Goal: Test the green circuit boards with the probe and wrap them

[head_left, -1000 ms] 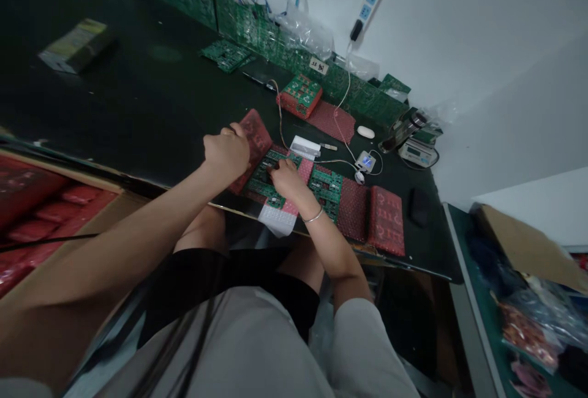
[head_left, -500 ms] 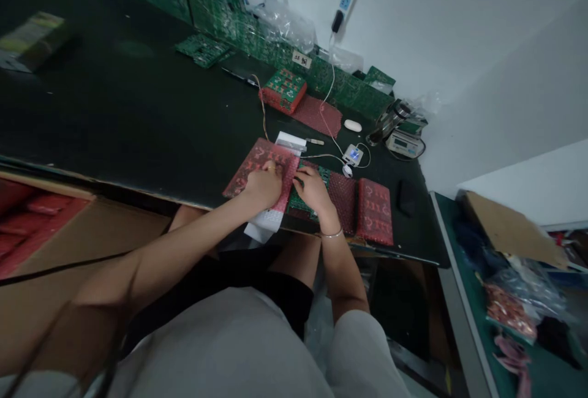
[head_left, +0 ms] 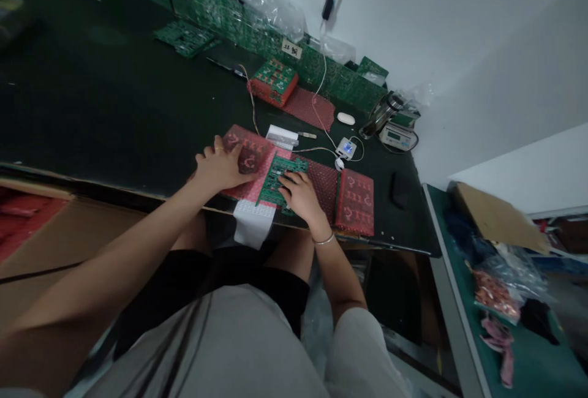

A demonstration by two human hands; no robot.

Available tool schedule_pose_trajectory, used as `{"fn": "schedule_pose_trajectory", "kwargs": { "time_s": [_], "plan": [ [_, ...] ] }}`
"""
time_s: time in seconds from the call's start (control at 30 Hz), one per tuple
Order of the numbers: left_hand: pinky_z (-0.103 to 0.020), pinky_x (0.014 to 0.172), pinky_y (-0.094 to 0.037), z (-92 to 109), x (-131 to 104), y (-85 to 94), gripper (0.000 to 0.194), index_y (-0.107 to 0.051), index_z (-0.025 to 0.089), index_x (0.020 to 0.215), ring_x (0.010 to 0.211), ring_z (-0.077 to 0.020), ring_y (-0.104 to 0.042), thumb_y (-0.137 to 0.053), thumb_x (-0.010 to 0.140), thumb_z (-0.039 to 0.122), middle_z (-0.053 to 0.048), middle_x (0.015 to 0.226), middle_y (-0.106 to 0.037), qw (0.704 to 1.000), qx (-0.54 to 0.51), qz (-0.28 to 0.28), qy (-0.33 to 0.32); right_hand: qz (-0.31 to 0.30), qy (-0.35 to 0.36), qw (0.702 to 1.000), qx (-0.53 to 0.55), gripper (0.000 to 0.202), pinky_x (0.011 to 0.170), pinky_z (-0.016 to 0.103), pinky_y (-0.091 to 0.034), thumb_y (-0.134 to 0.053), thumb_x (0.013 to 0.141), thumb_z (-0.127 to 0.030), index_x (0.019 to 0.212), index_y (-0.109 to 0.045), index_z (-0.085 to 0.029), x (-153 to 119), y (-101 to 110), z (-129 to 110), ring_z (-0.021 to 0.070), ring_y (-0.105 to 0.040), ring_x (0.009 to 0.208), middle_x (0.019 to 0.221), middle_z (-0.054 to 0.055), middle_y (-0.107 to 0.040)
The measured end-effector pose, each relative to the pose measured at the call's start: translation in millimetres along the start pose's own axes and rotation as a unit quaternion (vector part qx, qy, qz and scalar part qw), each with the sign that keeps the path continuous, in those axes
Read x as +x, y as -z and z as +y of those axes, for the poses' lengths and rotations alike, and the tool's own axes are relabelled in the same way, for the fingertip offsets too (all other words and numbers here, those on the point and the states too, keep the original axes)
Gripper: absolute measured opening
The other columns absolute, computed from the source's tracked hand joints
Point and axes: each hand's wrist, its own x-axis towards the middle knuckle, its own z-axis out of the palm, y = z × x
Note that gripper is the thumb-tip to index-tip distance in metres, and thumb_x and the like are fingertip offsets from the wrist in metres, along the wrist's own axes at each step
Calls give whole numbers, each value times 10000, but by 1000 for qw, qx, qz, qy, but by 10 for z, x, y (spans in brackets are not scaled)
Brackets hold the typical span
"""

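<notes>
Left hand (head_left: 219, 168) is resting open, thumb and fingers spread, over a flat, red bubble-wrapped pack with pale markings (head_left: 250, 147) lying at the front edge of the black worktable (head_left: 114, 110). Right hand (head_left: 301, 195), a silver-coloured bangle (head_left: 324, 239) circling its wrist, is touching the face of a green printed circuit board (head_left: 271, 185) with slightly bent fingers; cannot tell whether it is gripping. The board is lying just right of the pack, next to a strip of pink bubble wrap (head_left: 260, 182), its far side meeting a dark red bubble-wrap sheet (head_left: 324, 180). A second red-wrapped rectangular pack (head_left: 358, 202) is sitting beyond that sheet, to the right. White paper (head_left: 254, 225) is hanging over the table edge below the pink strip. Behind, a red-wrapped block topped with green board (head_left: 274, 78) is standing near a small white device with a lit screen (head_left: 346, 148) and a white oval object (head_left: 346, 119).
</notes>
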Motion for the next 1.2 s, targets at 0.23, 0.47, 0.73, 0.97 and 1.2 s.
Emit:
{"fn": "schedule_pose_trajectory", "kwargs": {
  "time_s": [0.23,0.47,0.73,0.97,1.2],
  "plan": [
    [-622,1119,-402,-390,37,130,1118,-333,235,1706,1415,-566,-461,-657,823,840,-327,1664,-345,1000,2,0,21,-22,13,999,-27,390,1100,412,-471,-518,1105,-237,1455,-691,-237,413,-32,-335,273,-535,1287,1382,130,-660],
    [-667,1100,-372,-382,11,140,1053,-389,184,1679,1401,-559,-437,-583,857,812,-295,1620,-422,996,-34,56,53,-38,36,997,-54,389,1070,413,-456,-493,1114,-249,1451,-689,-256,602,-58,-455,279,-534,1267,1356,129,-645],
    [-658,1124,-369,-341,2,141,1020,-372,181,1674,1419,-549,-429,-585,874,777,-306,1627,-399,993,-47,74,73,-38,40,997,-56,396,1075,432,-468,-487,1109,-221,1444,-696,-252,624,-63,-446,284,-537,1266,1343,137,-646],
    [-717,1129,-345,-485,141,95,1478,-186,30,1704,1497,-589,-328,-529,685,1044,-414,1630,-348,989,-96,58,96,-37,68,995,-63,406,1073,435,-485,-474,1106,-204,1447,-693,-227,729,-73,-420,290,-543,1251,1300,142,-659],
    [-767,1084,-264,-577,323,194,1595,-118,-88,1669,1503,-687,-199,-286,671,1146,-394,1657,-312,990,-117,2,73,-40,89,992,-83,397,1042,448,-499,-462,1107,-200,1424,-701,-218,755,-70,-414,294,-542,1243,1282,153,-659]
  ]
}}
